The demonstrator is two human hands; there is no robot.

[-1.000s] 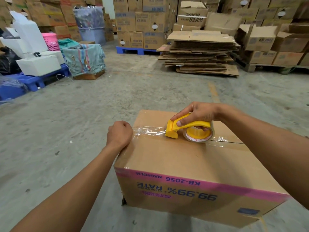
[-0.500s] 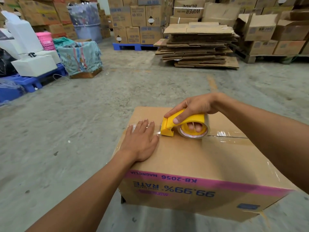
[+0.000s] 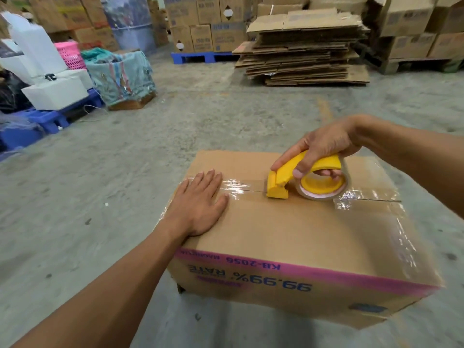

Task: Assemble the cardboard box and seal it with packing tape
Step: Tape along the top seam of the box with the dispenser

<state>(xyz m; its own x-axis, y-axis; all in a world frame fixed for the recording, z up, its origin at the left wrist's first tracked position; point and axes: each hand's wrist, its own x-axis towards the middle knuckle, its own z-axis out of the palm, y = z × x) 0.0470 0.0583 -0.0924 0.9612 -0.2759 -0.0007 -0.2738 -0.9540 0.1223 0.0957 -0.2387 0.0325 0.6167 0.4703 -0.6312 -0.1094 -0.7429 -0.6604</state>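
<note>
brown cardboard box (image 3: 288, 229) with pink band and blue print, yellow tape dispenser (image 3: 296, 178), pink basket (image 3: 70, 55)

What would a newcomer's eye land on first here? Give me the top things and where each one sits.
First, the bright yellow tape dispenser, gripped in the right hand on top of the cardboard box at the centre seam. Next, the left hand pressed flat on the shiny clear tape near the box's left edge. Beyond, a stack of flattened cartons lies on the floor.

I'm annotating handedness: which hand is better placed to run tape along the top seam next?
Right hand: it grips the yellow tape dispenser on the seam; the left hand lies flat on the box.
</note>
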